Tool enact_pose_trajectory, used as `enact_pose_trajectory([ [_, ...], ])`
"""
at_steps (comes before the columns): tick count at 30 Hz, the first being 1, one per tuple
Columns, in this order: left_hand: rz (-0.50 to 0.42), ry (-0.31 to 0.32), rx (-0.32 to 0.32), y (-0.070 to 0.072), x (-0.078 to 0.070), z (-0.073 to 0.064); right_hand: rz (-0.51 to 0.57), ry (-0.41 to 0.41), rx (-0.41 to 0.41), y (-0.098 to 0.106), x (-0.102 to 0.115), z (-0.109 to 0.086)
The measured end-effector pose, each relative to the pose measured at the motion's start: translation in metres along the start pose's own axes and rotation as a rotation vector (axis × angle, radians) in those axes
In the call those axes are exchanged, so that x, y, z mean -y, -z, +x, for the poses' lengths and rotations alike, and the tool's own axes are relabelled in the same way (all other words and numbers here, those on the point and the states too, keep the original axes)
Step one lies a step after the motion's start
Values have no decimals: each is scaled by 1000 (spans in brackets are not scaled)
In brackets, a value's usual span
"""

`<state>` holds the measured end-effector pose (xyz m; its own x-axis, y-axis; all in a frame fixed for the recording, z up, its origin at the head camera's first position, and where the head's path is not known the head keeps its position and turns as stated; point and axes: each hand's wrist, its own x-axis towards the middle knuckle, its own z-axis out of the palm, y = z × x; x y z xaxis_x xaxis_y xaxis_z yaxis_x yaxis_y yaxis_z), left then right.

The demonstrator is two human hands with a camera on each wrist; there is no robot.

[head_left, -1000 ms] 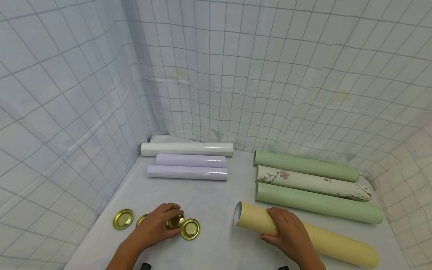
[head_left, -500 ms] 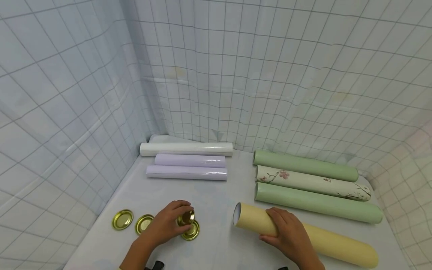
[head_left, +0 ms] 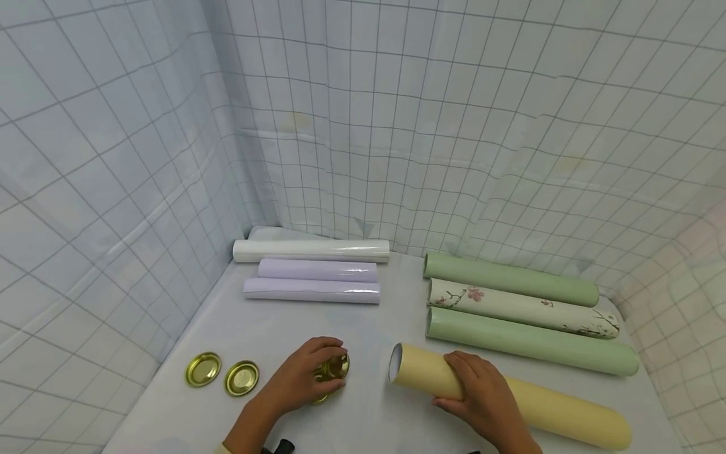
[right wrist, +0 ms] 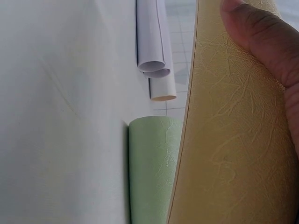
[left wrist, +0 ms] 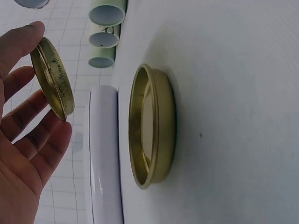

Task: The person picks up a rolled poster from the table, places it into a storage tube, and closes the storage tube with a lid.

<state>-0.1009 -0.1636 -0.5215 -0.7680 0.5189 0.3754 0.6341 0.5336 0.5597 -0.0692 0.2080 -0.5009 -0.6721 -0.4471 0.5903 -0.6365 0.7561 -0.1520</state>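
On the head camera, the left hand (head_left: 309,376) pinches a gold lid (head_left: 338,367) above the table (head_left: 368,334) while the right hand (head_left: 479,392) grips the yellow roll (head_left: 556,407) near its open end. Left wrist now: the lid tilts between thumb (left wrist: 32,33) and fingertips (left wrist: 61,133), apart from a second lid (left wrist: 163,126); right wrist: the thumb lies on the roll, a green roll (right wrist: 153,168) beyond.

Held tube (head_left: 558,410): is showing yellow
Held lid (left wrist: 60,79): is gleaming gold
Floral roll (head_left: 522,308): is bearing pink blossoms
Flanking rolls (head_left: 533,341): are showing green
Backdrop (head_left: 363,126): is bearing grey gridlines
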Motion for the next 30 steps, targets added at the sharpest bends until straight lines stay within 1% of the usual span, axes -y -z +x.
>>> enact_pose_trajectory([
  [3, -26, -9, 8, -4, -5, 6, -2, 3, -2, -1, 0, -1],
  [8, -88, -26, -5, -10, -13, 16, 2, 8, -4, -1, 0, -1],
  [13, -124, -37, -13, -15, -20, 23, 2, 10, -7, -2, 1, -2],
  [18, -176, -37, -11, -19, -25, 29, -1, 2, 8, -3, 2, -3],
  [23, -278, -38, -13, -25, -30, 33, 1, -1, 16, -4, 3, -4],
  [26, -327, -51, -27, -28, -34, 35, -4, -2, 15, -4, 3, -4],
  [30, -361, -66, -64, -31, -38, 38, -12, 10, 1, -2, 4, -3],
])
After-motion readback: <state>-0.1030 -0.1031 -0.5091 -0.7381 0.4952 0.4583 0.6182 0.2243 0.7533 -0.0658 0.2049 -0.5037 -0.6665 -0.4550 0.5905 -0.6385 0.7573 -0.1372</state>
